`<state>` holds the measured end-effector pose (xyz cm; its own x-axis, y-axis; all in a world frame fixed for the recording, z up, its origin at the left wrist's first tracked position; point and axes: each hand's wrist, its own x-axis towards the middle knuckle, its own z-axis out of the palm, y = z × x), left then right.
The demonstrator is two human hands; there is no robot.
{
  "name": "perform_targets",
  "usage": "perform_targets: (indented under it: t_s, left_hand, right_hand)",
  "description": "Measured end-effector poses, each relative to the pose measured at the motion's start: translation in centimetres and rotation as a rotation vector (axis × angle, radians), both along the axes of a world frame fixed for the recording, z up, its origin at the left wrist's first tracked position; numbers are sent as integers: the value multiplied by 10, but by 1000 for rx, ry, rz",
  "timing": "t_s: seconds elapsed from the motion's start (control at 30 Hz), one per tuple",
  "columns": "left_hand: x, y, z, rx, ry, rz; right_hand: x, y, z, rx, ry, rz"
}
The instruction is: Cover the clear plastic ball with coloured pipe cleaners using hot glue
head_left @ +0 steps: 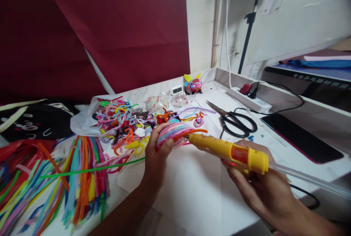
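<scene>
Pinching a striped, fuzzy craft piece point(171, 133) between thumb and fingers, the left hand point(157, 152) holds it above the tabletop point(192, 181), inward from the near edge. The right hand point(264, 183) wraps a yellow glue gun point(219, 149), tip beside the piece. Scissors point(223, 113) lie toward the raised right edge.

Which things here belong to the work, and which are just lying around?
Part of the work, it seems:
glue gun in the right hand
striped piece in the left hand
likely pipe cleaners, scissors

Seemingly just lying around:
phone
clock
black bag
</scene>
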<state>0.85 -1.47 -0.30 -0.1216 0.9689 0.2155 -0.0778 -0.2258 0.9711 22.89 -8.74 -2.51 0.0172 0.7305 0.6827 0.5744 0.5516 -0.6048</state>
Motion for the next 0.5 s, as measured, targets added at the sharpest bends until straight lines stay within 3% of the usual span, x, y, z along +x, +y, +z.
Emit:
perform_targets:
  t_s: [0.13, 0.33, 0.5]
  left_hand:
    - [-1, -1, 1, -12, -17, -30]
    - [3, -1, 5, -25, -71, -31]
    - [6, -1, 9, -60, -124, -20]
  right_hand:
    - [0, 4, -10, 22, -4, -41]
    - [5, 4, -5, 39, -72, -39]
    - [5, 6, -12, 26, 24, -48]
